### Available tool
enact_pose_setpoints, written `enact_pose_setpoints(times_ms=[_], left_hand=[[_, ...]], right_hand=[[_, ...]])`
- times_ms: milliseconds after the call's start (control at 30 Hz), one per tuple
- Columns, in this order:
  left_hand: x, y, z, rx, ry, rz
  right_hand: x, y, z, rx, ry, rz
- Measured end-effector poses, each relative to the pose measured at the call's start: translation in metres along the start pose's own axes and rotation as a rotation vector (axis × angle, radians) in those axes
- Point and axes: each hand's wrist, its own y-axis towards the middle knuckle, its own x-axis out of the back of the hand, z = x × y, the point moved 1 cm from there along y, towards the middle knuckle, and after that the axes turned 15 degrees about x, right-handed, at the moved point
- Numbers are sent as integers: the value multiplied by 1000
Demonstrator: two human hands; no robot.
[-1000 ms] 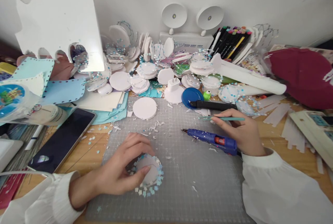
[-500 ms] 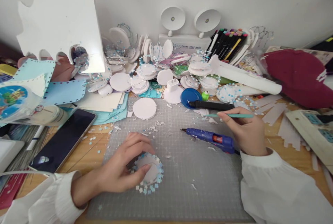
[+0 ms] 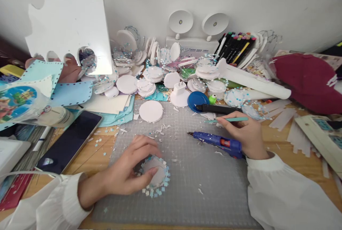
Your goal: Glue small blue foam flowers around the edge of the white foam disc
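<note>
My left hand [image 3: 136, 167] curls around a round white disc [image 3: 156, 173] lying on the grey cutting mat [image 3: 197, 205]. The thumb presses on its face, and small light blue and white stars ring its edge. Pinched in my right hand [image 3: 244, 135] is a thin teal stick-like tool [image 3: 236, 119], its tip pointing left over white scraps [image 3: 210, 116]. Whether it is a tweezer or a plain stick, I cannot tell. Just below that hand lies a blue glue gun [image 3: 216, 142], nozzle to the left. A black tool [image 3: 219, 108] rests partly on a blue lid [image 3: 197, 101].
One plain white disc [image 3: 151, 111] lies at the mat's back edge. Behind it are piled several discs with star strings, markers [image 3: 237, 48] and a twin-headed lamp [image 3: 181, 22]. A phone [image 3: 71, 141] is on the left; a maroon cap [image 3: 301, 83] and power strip [image 3: 320, 133] are right.
My right hand has shifted left with the teal tool, bringing its tip over the scraps by the blue lid. My left hand stays on the disc. The view has shifted slightly.
</note>
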Motion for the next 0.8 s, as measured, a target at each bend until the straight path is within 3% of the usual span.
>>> enact_pose_setpoints(times_ms=[567, 700, 800], left_hand=[[1, -1, -3, -16, 33, -21], [2, -1, -3, -19, 23, -19], [2, -1, -2, -17, 14, -1]], right_hand=[[2, 4, 3, -100, 152, -17], [6, 2, 1, -138, 293, -74], [8, 2, 2, -90, 263, -140]])
